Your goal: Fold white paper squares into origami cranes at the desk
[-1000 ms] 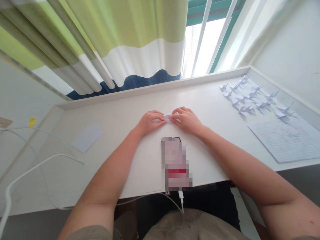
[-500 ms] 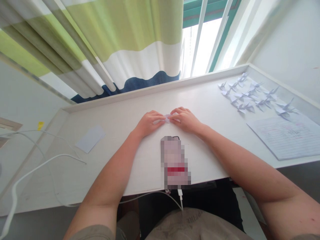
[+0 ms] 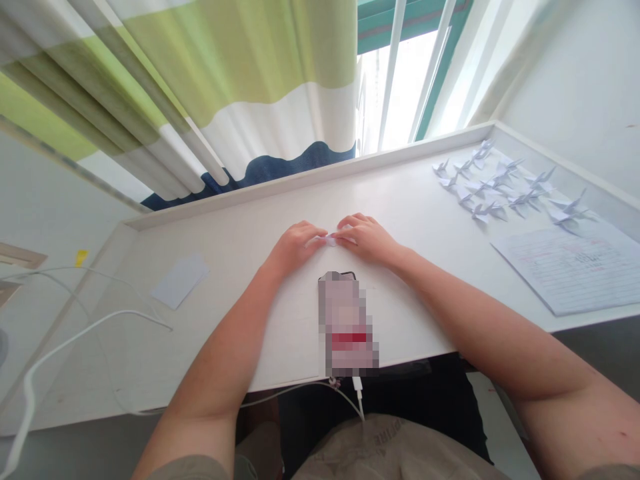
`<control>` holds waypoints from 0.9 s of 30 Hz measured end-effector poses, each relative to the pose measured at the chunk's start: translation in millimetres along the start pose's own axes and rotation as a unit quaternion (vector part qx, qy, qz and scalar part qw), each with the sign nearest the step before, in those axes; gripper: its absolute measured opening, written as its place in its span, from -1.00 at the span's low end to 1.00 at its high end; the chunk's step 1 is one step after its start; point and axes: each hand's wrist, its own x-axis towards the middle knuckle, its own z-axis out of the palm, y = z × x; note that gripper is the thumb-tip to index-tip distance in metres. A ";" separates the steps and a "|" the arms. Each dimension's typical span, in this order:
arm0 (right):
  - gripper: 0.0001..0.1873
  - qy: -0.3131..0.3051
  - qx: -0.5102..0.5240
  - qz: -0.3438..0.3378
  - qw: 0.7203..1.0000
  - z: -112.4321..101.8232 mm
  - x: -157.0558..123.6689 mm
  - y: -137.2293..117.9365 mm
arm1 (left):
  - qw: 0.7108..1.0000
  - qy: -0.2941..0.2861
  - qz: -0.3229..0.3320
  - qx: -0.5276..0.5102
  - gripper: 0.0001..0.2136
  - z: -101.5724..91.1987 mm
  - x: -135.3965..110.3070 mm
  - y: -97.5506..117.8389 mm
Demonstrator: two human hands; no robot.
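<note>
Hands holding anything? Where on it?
A small folded paper, held at its two ends by the fingertips of the left hand and right hand.

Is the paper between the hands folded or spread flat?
Folded: the paper, held between left hand and right hand, is a small narrow shape.

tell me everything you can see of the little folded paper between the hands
The folded paper is small and thin, white with a faint lilac tint, creased into a narrow strip lying sideways. The left hand and the right hand hold it from either side with their fingers, low over the white desk. The fingers hide much of it, so its exact folded shape cannot be made out.
</note>
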 end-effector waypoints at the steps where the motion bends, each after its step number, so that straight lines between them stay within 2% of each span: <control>1: -0.71 -0.001 0.003 0.002 1.000 0.4 0.2 0.6 | 1.000 0.002 -0.003 -0.001 -0.83 -0.2 -0.8 -1.0; 6: -0.73 0.025 0.026 -0.003 0.999 3.2 2.0 2.9 | 1.000 0.001 0.005 -0.022 -0.80 -0.5 -2.3 -1.5; 9: -0.67 0.046 0.046 -0.019 0.998 4.8 2.7 3.2 | 1.000 0.007 -0.003 -0.029 -0.81 -0.1 -2.9 1.2; 14: -0.65 0.040 0.055 -0.036 0.997 8.0 2.5 1.7 | 0.999 0.009 -0.030 -0.037 -0.83 1.3 -4.3 5.0; 22: -0.80 0.032 0.116 -0.016 0.993 14.5 6.6 6.0 | 0.985 0.017 -0.127 -0.118 -0.88 5.1 -1.9 12.8; 27: -0.82 0.025 0.123 -0.015 0.992 13.9 6.9 6.7 | 0.981 -0.001 -0.147 -0.128 -0.84 6.7 -1.6 7.7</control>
